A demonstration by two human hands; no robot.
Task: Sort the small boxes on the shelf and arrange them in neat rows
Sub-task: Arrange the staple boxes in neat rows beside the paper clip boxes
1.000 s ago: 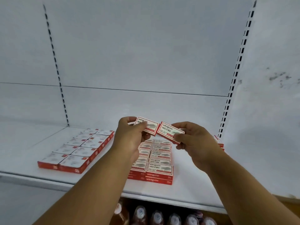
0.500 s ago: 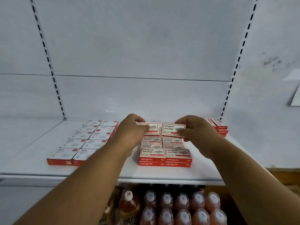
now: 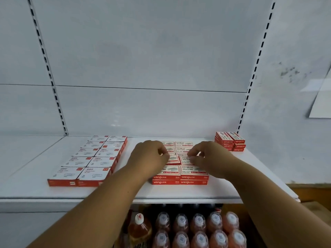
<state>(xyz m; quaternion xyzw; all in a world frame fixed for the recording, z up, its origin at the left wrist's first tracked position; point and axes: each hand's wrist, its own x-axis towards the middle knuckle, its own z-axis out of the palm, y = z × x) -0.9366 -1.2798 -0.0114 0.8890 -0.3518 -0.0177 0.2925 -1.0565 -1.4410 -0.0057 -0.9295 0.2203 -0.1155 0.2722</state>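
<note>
Flat red-and-white cardboard boxes: left hand and right hand, each grip pinching one.

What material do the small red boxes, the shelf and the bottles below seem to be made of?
Small red boxes: likely printed cardboard, matte, with sharp folded edges. Shelf: probably white painted metal, smooth with a faint sheen. Bottles: apparently clear plastic, glossy, reddish liquid showing through.
</note>
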